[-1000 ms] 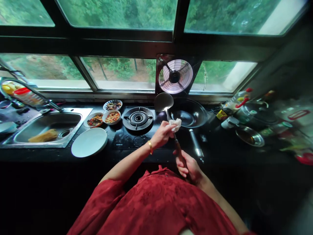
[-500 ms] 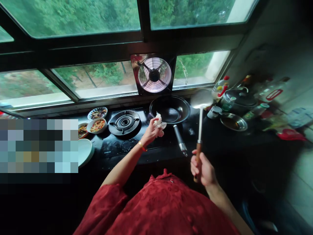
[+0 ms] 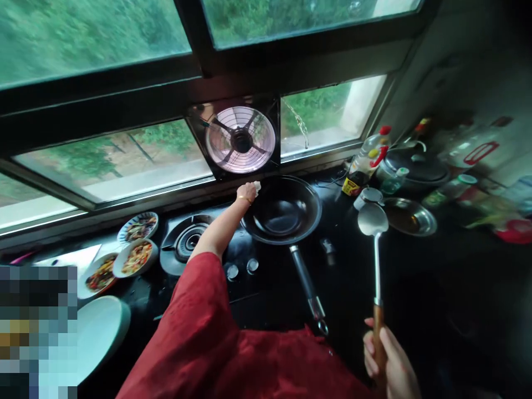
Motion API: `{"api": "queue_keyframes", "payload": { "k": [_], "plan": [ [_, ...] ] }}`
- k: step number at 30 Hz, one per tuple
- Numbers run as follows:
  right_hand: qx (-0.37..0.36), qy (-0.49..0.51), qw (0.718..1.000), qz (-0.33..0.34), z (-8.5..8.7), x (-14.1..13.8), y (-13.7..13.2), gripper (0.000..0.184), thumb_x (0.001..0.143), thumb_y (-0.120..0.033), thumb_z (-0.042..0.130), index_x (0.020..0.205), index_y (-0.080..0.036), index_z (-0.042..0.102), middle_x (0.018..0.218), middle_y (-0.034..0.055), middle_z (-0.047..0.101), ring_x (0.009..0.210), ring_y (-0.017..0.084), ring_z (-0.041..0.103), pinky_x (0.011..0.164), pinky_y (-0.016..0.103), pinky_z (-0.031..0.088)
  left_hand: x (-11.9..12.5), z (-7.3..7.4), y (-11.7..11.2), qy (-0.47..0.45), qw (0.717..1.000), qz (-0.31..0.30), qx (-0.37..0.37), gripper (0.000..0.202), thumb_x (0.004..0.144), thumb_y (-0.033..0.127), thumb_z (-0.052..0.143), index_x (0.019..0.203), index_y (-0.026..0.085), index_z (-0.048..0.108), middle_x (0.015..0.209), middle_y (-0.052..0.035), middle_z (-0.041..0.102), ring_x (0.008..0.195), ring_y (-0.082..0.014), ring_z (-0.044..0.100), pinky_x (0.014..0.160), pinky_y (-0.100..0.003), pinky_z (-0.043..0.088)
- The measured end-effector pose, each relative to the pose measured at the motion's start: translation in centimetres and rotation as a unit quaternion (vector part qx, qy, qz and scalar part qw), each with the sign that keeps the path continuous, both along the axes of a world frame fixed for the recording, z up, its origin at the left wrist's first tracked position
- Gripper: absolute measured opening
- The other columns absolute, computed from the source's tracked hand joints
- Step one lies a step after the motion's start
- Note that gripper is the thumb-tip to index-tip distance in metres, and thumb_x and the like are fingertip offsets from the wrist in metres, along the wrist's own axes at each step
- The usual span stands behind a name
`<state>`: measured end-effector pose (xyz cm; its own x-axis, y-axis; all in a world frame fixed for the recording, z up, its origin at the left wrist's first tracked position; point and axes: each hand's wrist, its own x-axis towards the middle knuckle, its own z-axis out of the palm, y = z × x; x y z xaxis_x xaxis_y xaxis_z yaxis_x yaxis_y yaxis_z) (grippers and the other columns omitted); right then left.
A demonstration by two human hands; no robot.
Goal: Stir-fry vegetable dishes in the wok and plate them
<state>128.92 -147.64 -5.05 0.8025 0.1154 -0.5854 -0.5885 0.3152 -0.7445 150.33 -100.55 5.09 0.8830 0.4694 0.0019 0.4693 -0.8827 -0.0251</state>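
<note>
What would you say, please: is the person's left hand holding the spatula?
No, the right hand holds the spatula, while the left hand holds a white wad.

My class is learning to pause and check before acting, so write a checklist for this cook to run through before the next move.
1. Spatula secure: ok; the right hand grips its wooden handle.
2. Left hand free: not ok; it holds a white wad by the far-left rim of the wok.
3. Wok interior free of food: ok; none shows in it.
4. Spatula head away from the jar: cannot tell; they overlap in this view.
5. Heat under the wok: cannot tell; its underside is hidden.
6. Filled dishes apart from the wok: ok; they stand left of the burner.
</note>
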Motion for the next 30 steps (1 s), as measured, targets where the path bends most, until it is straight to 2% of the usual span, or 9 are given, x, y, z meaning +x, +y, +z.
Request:
{"api": "queue_keyframes", "payload": {
  "k": [5,8,11,14,18,21,24,27,30],
  "plan": [
    [-0.04,0.039,0.996,-0.074,0.2,1.1,-1.1,0.054,0.07,-0.064,0.069,0.103,-0.023,0.054,0.055,-0.0089,0.046,0.032,0.005,0.035,0.032,0.018,0.028,6.8,-2.6,0.2,-0.002,0.999,-0.024,-0.032,0.036,0.096,0.012,0.031,0.118,0.006,0.06,0.113,-0.0223,0.064,0.109,-0.0301,0.062,0.09,-0.039,0.046],
    [-0.049,0.057,0.992,-0.101,0.2,0.8,-1.6,0.053,0.071,-0.063,0.068,0.105,-0.024,0.054,0.056,-0.009,0.045,0.033,0.006,0.036,0.032,0.019,0.03,9.8,-3.0,-0.2,-0.013,0.998,-0.025,-0.049,0.033,0.096,0.011,0.034,0.121,0.005,0.055,0.109,-0.0205,0.065,0.106,-0.0264,0.061,0.09,-0.036,0.045],
    [-0.047,0.083,0.989,-0.114,0.0,0.5,-2.1,0.053,0.071,-0.064,0.068,0.106,-0.025,0.055,0.057,-0.0087,0.046,0.033,0.006,0.036,0.032,0.019,0.031,12.0,-2.9,-1.4,-0.036,0.996,-0.027,-0.078,0.027,0.096,0.016,0.041,0.115,0.003,0.056,0.103,-0.0174,0.066,0.099,-0.0221,0.059,0.088,-0.033,0.043],
    [-0.039,0.093,0.987,-0.126,-0.5,0.4,-2.6,0.052,0.07,-0.062,0.07,0.104,-0.025,0.056,0.056,-0.0084,0.046,0.033,0.006,0.037,0.032,0.019,0.031,13.6,-3.0,-4.3,-0.043,0.991,-0.041,-0.118,0.026,0.096,0.025,0.046,0.103,0.007,0.062,0.089,-0.0119,0.067,0.096,-0.0202,0.059,0.085,-0.029,0.043],
    [-0.021,0.094,0.987,-0.125,-1.0,0.9,-3.4,0.052,0.069,-0.061,0.072,0.103,-0.025,0.056,0.056,-0.0085,0.046,0.033,0.005,0.036,0.031,0.017,0.028,14.4,-3.6,-10.6,-0.039,0.977,-0.081,-0.192,0.025,0.092,0.03,0.051,0.093,0.011,0.068,0.085,-0.0109,0.068,0.089,-0.0192,0.061,0.075,-0.027,0.046],
    [-0.016,0.078,0.991,-0.108,-1.3,1.5,-4.1,0.053,0.069,-0.061,0.071,0.103,-0.024,0.057,0.056,-0.0084,0.047,0.033,0.006,0.037,0.032,0.018,0.03,12.8,-3.7,-15.4,-0.028,0.961,-0.116,-0.25,0.024,0.089,0.025,0.054,0.097,0.009,0.07,0.089,-0.0115,0.07,0.079,-0.0153,0.061,0.068,-0.024,0.045],
    [-0.015,0.06,0.993,-0.097,-1.4,1.9,-4.5,0.052,0.07,-0.061,0.07,0.104,-0.023,0.056,0.055,-0.0082,0.048,0.033,0.006,0.038,0.033,0.019,0.032,8.9,-3.4,-18.1,0.041,0.925,-0.143,-0.349,0.022,0.084,0.021,0.058,0.098,0.009,0.071,0.08,-0.0074,0.069,0.069,-0.0117,0.059,0.063,-0.021,0.044],
    [-0.007,0.055,0.994,-0.092,-1.5,2.1,-4.7,0.051,0.071,-0.06,0.069,0.103,-0.023,0.056,0.055,-0.0082,0.047,0.033,0.006,0.038,0.033,0.019,0.032,3.3,-2.9,-17.6,0.13,0.897,-0.152,-0.395,0.019,0.076,0.024,0.066,0.09,0.013,0.072,0.066,-0.0011,0.065,0.06,-0.0104,0.057,0.056,-0.02,0.043],
    [-0.003,0.054,0.994,-0.092,-1.6,2.2,-4.9,0.047,0.073,-0.058,0.068,0.103,-0.023,0.056,0.056,-0.0079,0.047,0.034,0.006,0.038,0.033,0.02,0.033,-2.3,-2.1,-14.1,0.223,0.892,-0.144,-0.366,0.024,0.078,0.03,0.064,0.096,0.017,0.071,0.068,0.0009,0.066,0.057,-0.0111,0.058,0.052,-0.02,0.042]
  ]
}}
